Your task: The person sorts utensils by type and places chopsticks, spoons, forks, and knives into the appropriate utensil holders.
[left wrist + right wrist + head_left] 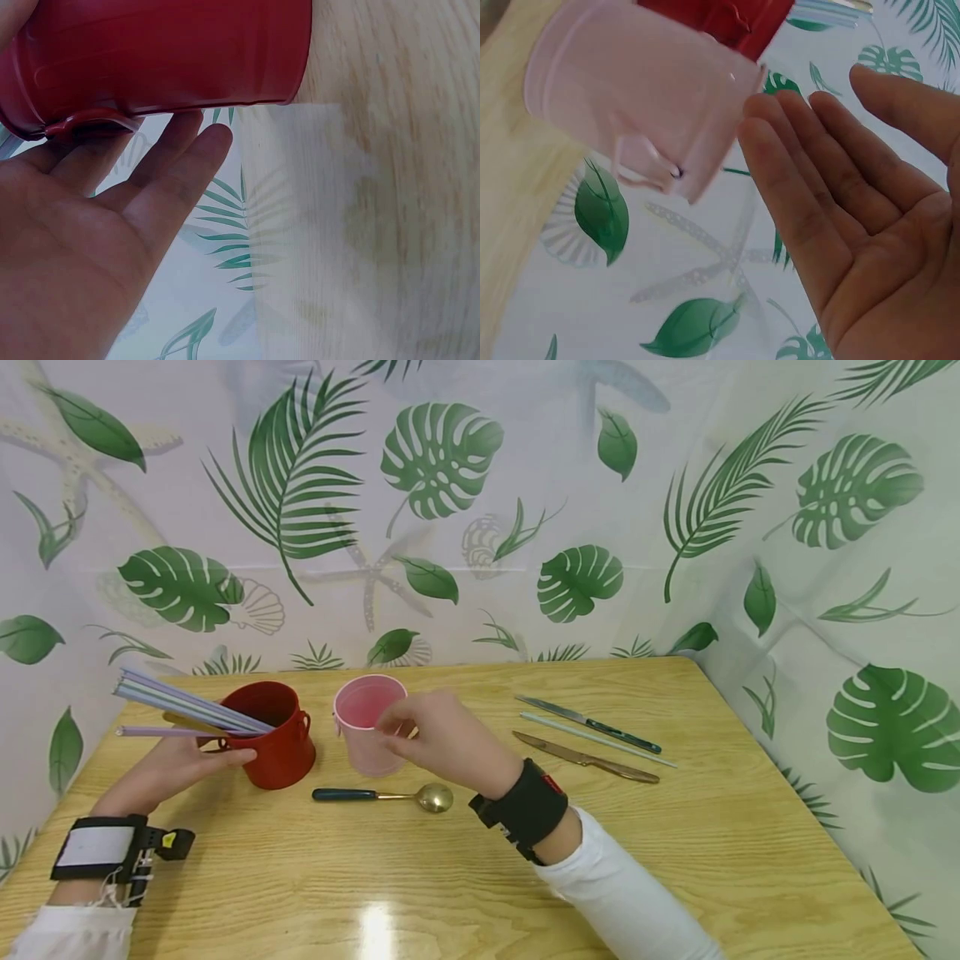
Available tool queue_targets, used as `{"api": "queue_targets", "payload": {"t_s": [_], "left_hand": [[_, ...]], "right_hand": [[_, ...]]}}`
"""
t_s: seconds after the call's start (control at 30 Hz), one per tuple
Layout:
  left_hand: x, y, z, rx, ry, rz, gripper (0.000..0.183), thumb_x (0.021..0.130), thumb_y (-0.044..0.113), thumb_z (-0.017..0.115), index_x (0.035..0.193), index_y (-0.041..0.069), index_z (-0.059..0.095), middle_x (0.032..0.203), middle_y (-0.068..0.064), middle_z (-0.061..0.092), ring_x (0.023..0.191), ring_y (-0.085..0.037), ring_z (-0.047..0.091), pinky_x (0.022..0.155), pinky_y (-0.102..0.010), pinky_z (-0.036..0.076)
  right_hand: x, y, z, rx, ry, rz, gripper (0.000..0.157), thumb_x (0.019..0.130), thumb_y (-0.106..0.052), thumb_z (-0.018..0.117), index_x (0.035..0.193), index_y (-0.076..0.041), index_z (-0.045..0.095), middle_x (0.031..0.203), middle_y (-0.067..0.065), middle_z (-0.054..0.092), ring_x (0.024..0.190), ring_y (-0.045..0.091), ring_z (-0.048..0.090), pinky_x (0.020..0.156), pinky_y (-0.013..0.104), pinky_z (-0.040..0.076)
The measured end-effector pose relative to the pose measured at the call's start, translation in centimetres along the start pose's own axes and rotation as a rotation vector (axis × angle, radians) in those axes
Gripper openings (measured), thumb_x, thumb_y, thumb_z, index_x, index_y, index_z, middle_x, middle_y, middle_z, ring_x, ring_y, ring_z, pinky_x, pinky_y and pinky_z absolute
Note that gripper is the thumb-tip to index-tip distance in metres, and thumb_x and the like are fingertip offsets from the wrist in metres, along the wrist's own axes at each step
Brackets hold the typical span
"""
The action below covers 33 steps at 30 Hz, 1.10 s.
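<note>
My left hand [168,767] holds the red bucket [281,760] at its left side, the thumb at the rim and the fingers by the side handle. Several pale purple and bluish straws [191,706] lean out of it to the left, along with a brownish-gold handle [183,723]. Just right of it stands the pink bucket [371,752], upright. My right hand [450,739] is at the pink bucket's right rim with relaxed fingers and nothing in them. In the right wrist view, its fingertips [761,135] come right up to the rim of the pink bucket [641,90].
A spoon [433,797] with a dark blue handle lies in front of the pink bucket. To the right lie a green-handled knife [600,727], a pale straw [592,737] and a gold knife [585,758]. A leaf-patterned cloth [480,535] stands behind the wooden table [465,893].
</note>
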State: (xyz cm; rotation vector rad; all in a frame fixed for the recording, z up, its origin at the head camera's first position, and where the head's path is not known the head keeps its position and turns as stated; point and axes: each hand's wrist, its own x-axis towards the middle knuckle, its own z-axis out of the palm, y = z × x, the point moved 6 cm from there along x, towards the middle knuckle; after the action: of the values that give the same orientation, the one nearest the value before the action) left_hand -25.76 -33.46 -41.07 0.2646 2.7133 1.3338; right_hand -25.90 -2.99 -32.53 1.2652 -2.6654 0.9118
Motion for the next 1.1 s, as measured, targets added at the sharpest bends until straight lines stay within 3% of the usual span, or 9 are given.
{"api": "queue_targets", "payload": {"t_s": [0.17, 0.37, 0.6, 0.9, 1.1], "left_hand": [[0.0, 0.1, 0.0, -0.004, -0.001, -0.001, 0.076, 0.092, 0.036, 0.067, 0.148, -0.001, 0.032, 0.146, -0.031, 0.040, 0.129, -0.047, 0.036, 0.102, -0.079, 0.024], [-0.1, 0.1, 0.0, -0.003, -0.003, -0.002, 0.077, 0.092, 0.036, 0.067, 0.148, -0.002, 0.031, 0.146, -0.032, 0.039, 0.129, -0.048, 0.035, 0.102, -0.080, 0.023], [-0.1, 0.1, 0.0, -0.008, -0.008, -0.013, 0.077, 0.092, 0.037, 0.067, 0.148, -0.002, 0.030, 0.146, -0.031, 0.040, 0.129, -0.047, 0.036, 0.103, -0.078, 0.024], [-0.1, 0.2, 0.0, -0.006, -0.010, -0.021, 0.078, 0.092, 0.037, 0.067, 0.148, -0.003, 0.030, 0.146, -0.032, 0.039, 0.130, -0.048, 0.034, 0.102, -0.079, 0.023], [-0.2, 0.1, 0.0, -0.006, -0.013, -0.024, 0.079, 0.092, 0.038, 0.066, 0.149, -0.002, 0.029, 0.146, -0.032, 0.039, 0.130, -0.048, 0.035, 0.102, -0.079, 0.024]], "right_hand": [[0.2, 0.0, 2.1, -0.004, -0.059, -0.006, 0.016, 0.086, -0.013, 0.075, 0.100, -0.006, 0.076, 0.089, 0.001, 0.075, 0.079, 0.009, 0.064, 0.074, 0.023, 0.058], [0.6, 0.0, 4.6, -0.047, -0.132, -0.026, 0.007, 0.085, -0.015, 0.076, 0.088, -0.009, 0.075, 0.080, -0.001, 0.071, 0.078, 0.014, 0.061, 0.073, 0.024, 0.056], [0.7, 0.1, 7.5, -0.260, -0.242, -0.018, 0.023, 0.078, -0.024, 0.082, 0.096, -0.009, 0.079, 0.088, 0.000, 0.077, 0.079, 0.009, 0.066, 0.076, 0.023, 0.059], [0.4, 0.6, 9.0, -0.338, -0.255, -0.037, 0.018, 0.078, -0.022, 0.083, 0.089, -0.008, 0.079, 0.082, -0.001, 0.077, 0.072, 0.007, 0.066, 0.074, 0.023, 0.059], [0.3, 0.8, 9.6, -0.337, -0.296, -0.022, 0.013, 0.080, -0.019, 0.081, 0.079, -0.008, 0.074, 0.070, -0.002, 0.069, 0.062, 0.007, 0.058, 0.063, 0.023, 0.056]]}}
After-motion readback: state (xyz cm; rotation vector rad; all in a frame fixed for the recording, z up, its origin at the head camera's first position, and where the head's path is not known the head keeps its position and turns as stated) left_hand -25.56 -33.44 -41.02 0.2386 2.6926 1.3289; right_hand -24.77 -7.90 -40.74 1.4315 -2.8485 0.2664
